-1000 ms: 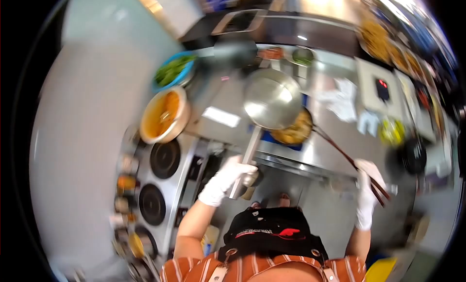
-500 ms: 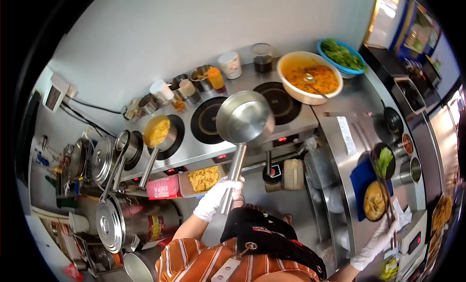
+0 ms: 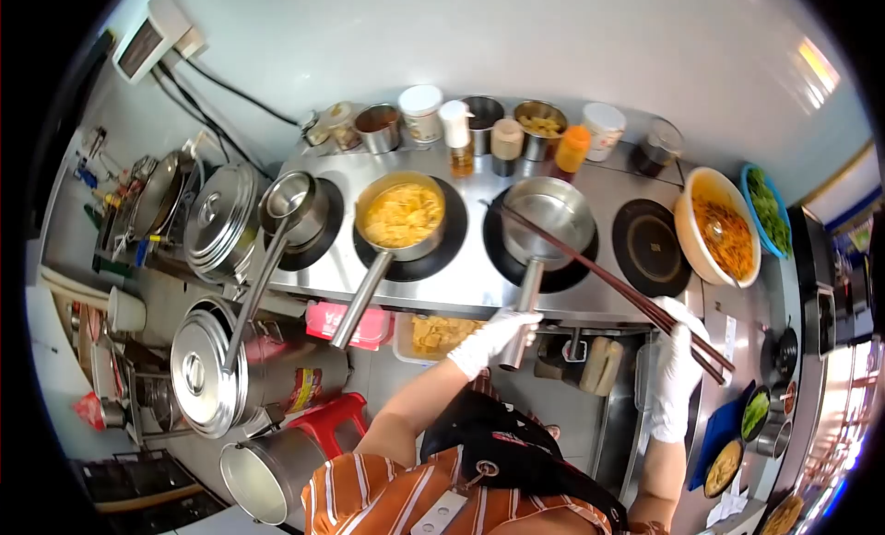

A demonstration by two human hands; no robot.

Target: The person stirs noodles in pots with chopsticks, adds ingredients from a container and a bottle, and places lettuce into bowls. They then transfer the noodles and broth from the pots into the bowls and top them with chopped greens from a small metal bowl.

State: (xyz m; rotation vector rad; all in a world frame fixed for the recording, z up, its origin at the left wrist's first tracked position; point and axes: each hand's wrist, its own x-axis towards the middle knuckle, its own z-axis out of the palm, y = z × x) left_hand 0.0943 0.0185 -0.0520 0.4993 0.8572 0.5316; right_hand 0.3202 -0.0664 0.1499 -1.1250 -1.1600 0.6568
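Note:
My left hand [image 3: 495, 340], in a white glove, is wrapped round the handle of a steel saucepan [image 3: 550, 223], which sits on a black round hob. The pan looks empty apart from reflections. In my gloved right hand [image 3: 677, 351] are long dark chopsticks [image 3: 613, 282], slanting up and left, their tips above the saucepan. Left of it, a second pan [image 3: 403, 220] holds yellow food on its own hob. A ladle [image 3: 277, 245] lies in a smaller pot [image 3: 307, 214] further left.
Jars, bottles and a steel cup [image 3: 377, 129] line the wall. At right are a bowl of orange shreds [image 3: 719, 231] and a blue bowl of greens [image 3: 768, 210]. Large lidded pots [image 3: 207, 369] stand at left. A food tub [image 3: 433, 336] is below the counter edge.
The left hand has set the saucepan down on the hob. My right hand has brought the chopsticks from beside the bowl at far right to over the pan. The view has swung right-to-left.

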